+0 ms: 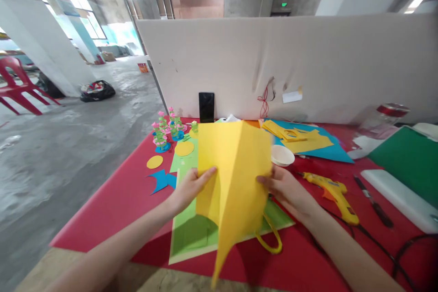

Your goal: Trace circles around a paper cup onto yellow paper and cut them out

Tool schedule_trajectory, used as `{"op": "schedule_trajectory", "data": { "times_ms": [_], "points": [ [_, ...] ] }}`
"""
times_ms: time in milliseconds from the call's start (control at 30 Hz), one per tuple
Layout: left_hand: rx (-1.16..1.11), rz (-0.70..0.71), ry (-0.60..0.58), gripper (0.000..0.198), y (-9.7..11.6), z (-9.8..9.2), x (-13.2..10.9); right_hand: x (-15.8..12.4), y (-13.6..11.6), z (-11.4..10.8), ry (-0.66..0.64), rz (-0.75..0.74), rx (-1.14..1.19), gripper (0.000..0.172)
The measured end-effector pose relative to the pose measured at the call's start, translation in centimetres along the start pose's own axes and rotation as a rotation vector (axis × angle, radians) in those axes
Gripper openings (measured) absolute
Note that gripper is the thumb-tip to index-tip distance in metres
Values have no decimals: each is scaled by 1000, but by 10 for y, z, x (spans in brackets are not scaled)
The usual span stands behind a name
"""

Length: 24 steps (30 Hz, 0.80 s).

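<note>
A yellow sheet of craft paper [236, 169] is held up in front of me, bent along its middle. Its lower edge is cut in a curve and runs down to a long pointed tip. My left hand [193, 187] pinches the left edge, thumb on the near face. On the right edge, my right hand [282, 187] grips in the same way. Under the sheet lies a light green mat or sheet [191, 237]. A yellow loop [273, 248], like a scissors handle, sticks out below the paper; the rest of it is hidden.
Small pink and green paper plants [160, 139], yellow discs [154, 162] and blue scraps [159, 181] lie left. To the right are a white bowl [282, 155], a yellow glue gun [330, 194] with its cord, and a dark pen-like tool [372, 200]. A phone [206, 107] leans behind.
</note>
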<state>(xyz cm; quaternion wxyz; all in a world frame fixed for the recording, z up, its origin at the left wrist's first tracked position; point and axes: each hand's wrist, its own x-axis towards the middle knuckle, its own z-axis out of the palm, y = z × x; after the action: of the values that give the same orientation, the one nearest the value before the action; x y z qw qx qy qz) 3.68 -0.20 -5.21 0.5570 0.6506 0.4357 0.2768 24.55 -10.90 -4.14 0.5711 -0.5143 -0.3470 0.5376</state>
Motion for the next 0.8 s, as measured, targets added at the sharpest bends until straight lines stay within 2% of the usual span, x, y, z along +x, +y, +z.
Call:
{"op": "schedule_trajectory", "data": {
  "times_ms": [67, 200, 367, 600, 800],
  "points": [
    [23, -11, 61, 41, 2, -14, -2, -9, 0, -12, 139, -32, -41, 36],
    [82, 32, 227, 35, 4, -41, -3, -25, 2, -28, 399, -142, -193, 35],
    [240, 132, 308, 36, -3, -52, -5, -33, 8, -30, 608, -290, -487, 32],
    [413, 244, 296, 41, -14, -53, -4, -38, 13, -28, 596, -326, -700, 32],
    [453, 253, 281, 41, -18, -55, -3, -42, 16, -34, 634, -325, -745, 35]
  ]
}}
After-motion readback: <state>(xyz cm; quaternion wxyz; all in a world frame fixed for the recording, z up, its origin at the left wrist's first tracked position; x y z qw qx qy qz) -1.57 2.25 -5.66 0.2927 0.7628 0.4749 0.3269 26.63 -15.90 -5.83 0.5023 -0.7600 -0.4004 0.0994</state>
